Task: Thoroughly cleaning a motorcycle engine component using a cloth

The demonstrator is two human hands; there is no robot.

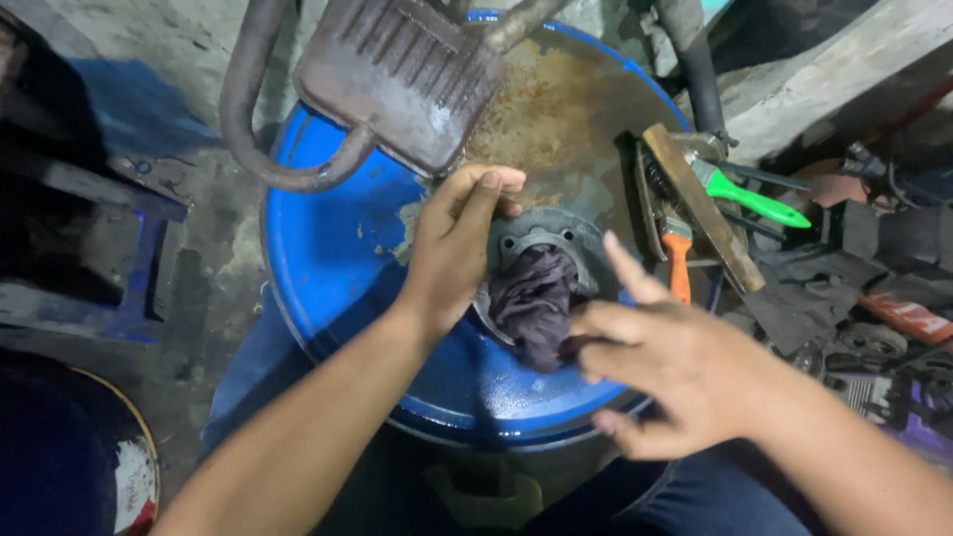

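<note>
Fingers of the left hand (452, 248) are curled on the round metal part (541, 273) atop the blue drum (328, 248); the dark rag (536, 303) stuffed inside is pinched by the right hand (660, 372), index finger raised.

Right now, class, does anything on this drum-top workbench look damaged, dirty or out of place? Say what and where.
Yes. The blue drum's lid is rusted brown with flaking paint across its far half. A dark rag is stuffed into the bore of the round metal part, which the left hand steadies while the right hand grips the rag.
</note>
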